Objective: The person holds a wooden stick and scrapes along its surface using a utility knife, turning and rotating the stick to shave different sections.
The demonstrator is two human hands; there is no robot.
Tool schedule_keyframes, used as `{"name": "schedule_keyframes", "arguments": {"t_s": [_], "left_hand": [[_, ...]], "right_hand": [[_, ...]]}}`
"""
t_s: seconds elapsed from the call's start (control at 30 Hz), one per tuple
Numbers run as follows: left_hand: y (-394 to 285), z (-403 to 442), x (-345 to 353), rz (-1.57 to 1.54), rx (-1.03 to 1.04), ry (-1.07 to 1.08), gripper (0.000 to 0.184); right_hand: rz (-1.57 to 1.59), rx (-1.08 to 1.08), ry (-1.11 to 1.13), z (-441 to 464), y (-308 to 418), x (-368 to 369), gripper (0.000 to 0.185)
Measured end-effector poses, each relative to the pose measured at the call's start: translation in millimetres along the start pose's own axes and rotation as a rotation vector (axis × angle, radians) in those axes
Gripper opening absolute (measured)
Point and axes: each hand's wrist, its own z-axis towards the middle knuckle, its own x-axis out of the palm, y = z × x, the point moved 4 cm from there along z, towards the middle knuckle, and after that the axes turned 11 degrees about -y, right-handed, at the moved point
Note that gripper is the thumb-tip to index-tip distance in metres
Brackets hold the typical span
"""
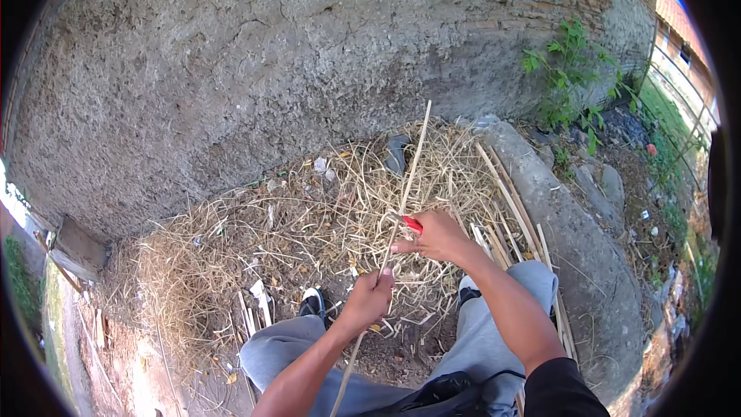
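Observation:
A long, thin bamboo strip [417, 156] runs slantwise from near the wall down past my lap. My left hand [367, 301] is closed around its lower middle part. Higher up, my right hand [438, 238] grips a knife with a red handle [412, 224]. The short blade lies at the strip, and my right thumb is close against it. How far the blade bites into the strip is too small to tell. Below both hands, pale shavings [347, 224] cover the ground between my shoes.
A rough plastered wall [309, 62] rises in front. On the right lies a large grey stone slab [556, 216], with several bamboo strips [509, 189] beside it. More strips [245, 316] lie by my left knee. A green plant [567, 62] grows at the wall's right end.

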Motion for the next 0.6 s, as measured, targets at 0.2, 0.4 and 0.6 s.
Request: {"name": "schedule_keyframes", "arguments": {"t_s": [0.2,0.4,0.6], "left_hand": [[-7.6,-3.4,-0.3,-0.193,-0.060,0.050,0.038],[-6.4,-4.7,6.6,-0.237,0.008,0.084,0.039],[-12.5,-13.2,5.6,-0.212,0.004,0.113,0.036]], "right_hand": [[-0.232,-0.134,-0.310,-9.9,-5.5,10.1,0.015],[-0.194,-0.038,-0.301,-2.3,-3.9,20.2,0.012],[-0.305,0.063,-0.233,0.1,-1.1,20.9,0.019]]}}
